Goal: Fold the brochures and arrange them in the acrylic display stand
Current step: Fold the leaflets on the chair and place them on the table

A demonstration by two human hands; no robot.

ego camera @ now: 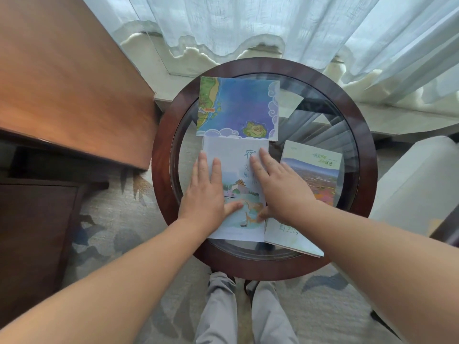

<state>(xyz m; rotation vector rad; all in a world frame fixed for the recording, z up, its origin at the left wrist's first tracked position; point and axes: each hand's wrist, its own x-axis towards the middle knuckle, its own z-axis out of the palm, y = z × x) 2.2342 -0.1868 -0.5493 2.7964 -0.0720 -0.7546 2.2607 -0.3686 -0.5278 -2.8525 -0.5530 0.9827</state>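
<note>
A pale blue brochure (236, 155) with a drawn building and blue characters lies folded in the middle of the round glass table (367, 155). My left hand (206, 192) presses flat on its left side, fingers together. My right hand (280, 184) presses flat on its right side, thumb near the lower edge. Behind it lies a blue map brochure (238, 108) showing sea and a green island. To the right lies a landscape-photo brochure (313, 177), partly under my right wrist. No acrylic stand is visible.
The table has a dark wooden rim and a glass top. A wooden desk (62, 83) stands to the left. Sheer curtains (273, 26) hang behind. A pale chair (417, 184) is at the right. My legs stand below the table's near edge.
</note>
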